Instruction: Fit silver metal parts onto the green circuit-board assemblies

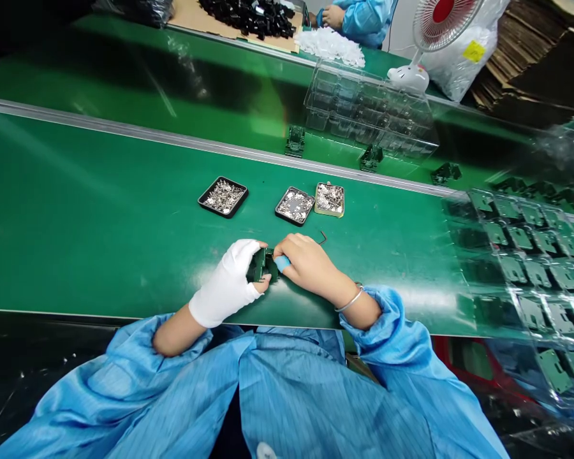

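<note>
My left hand (229, 280), in a white glove, is closed around a small dark green part (261, 264) on the green belt (100, 217). My right hand (309, 262) is bare, with a blue cot on one fingertip, and its fingers pinch against the right side of the same part. Whatever small piece those fingers may hold is hidden. A thin bent wire (323, 238) lies on the belt just beyond my right hand. Three small trays of shiny metal bits sit further out: a black one (222, 196), a second black one (294, 205) and a pale one (330, 199).
Clear blister trays (526, 268) holding several green parts are stacked at the right. An empty clear tray (368, 111) and loose green parts (295, 140) sit on the far belt. A white desk fan (433, 38) stands behind. Another person's hand (333, 16) works at the back.
</note>
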Available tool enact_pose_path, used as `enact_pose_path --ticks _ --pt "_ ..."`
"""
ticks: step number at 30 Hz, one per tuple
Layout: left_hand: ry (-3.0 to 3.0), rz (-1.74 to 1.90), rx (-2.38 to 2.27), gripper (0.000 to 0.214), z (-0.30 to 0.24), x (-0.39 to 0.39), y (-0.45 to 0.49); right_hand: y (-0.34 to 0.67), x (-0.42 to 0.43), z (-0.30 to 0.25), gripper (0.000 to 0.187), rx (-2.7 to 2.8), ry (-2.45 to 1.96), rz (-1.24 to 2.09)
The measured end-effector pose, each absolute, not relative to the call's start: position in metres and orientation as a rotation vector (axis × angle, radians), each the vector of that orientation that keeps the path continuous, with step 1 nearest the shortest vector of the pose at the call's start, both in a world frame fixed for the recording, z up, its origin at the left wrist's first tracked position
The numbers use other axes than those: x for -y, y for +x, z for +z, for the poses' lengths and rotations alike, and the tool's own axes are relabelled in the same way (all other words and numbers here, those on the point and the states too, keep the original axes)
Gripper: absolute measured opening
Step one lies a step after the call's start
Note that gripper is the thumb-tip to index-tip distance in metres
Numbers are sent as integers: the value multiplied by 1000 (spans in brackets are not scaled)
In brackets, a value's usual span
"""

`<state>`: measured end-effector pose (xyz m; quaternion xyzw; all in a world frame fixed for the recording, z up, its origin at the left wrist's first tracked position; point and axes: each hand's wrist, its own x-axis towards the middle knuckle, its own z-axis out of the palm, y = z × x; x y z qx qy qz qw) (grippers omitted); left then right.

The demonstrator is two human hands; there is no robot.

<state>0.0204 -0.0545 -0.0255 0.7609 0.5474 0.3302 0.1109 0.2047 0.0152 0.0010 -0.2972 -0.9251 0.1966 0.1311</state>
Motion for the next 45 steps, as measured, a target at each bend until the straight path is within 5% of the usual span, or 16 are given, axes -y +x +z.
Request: enact_pose_path --ticks 10,19,26,31,34,45 --pt "2110 753 -1499 55 -5 48 11 204 -5 7 18 2438 -985 822" --pt "2316 150 -1731 19 25 33 22 195 1 3 20 2607 -967 678" --pt "2234 259 -1775 21 19 32 21 191 2 8 18 2619 -1003 664" --pt "1920 701 -1632 51 11 35 3 205 -14 2 17 2453 -1249 818" --pt "2012 656 -1598 60 0 45 0 221 -27 -5 20 2520 -1233 796" --pt "2089 711 -1865 49 -27 49 23 239 -40 -24 28 2574 -1168 716"
